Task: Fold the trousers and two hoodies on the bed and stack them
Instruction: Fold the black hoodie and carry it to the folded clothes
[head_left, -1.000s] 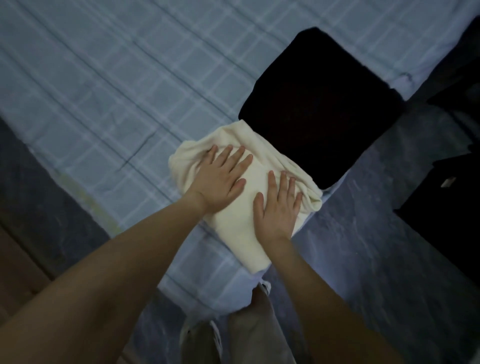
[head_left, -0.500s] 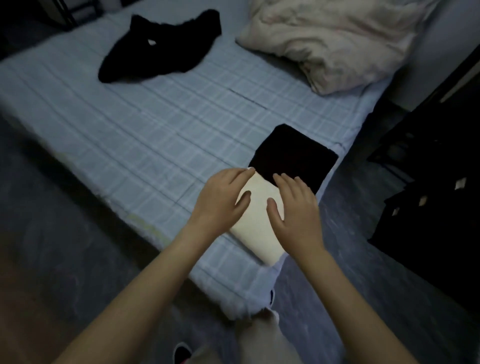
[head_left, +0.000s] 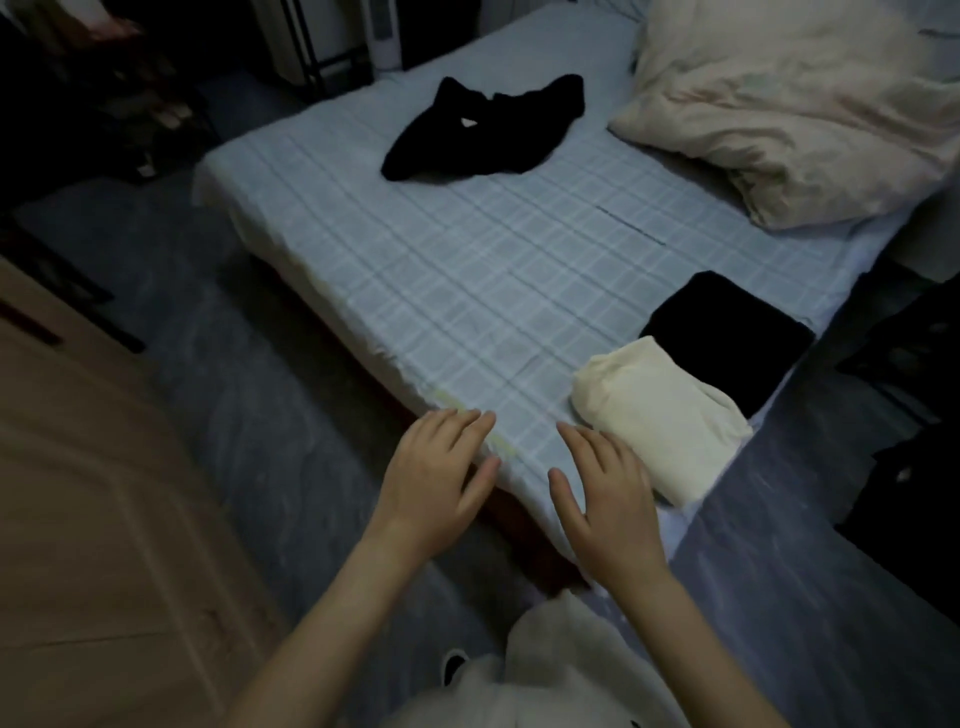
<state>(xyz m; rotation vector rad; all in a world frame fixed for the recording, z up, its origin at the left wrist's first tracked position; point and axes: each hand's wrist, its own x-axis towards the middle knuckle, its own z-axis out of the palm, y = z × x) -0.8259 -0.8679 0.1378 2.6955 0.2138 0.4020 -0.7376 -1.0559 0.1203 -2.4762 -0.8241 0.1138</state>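
With both the left hand (head_left: 439, 475) and right hand (head_left: 605, 493) spread and empty, that limp black hoodie (head_left: 483, 130) wants lifting by its shoulders.

Left hand (head_left: 436, 478) and right hand (head_left: 608, 499) hover palms down, fingers straight, holding nothing, over the near edge of the bed with its pale blue checked sheet (head_left: 467, 291). Folded cream fabric bundle (head_left: 660, 415) lies at the near right corner, touching a folded black square garment (head_left: 732, 332) just behind it. Unfolded black garment (head_left: 483, 130) lies well apart, far side. Rumpled cream duvet (head_left: 789, 104) at far right.
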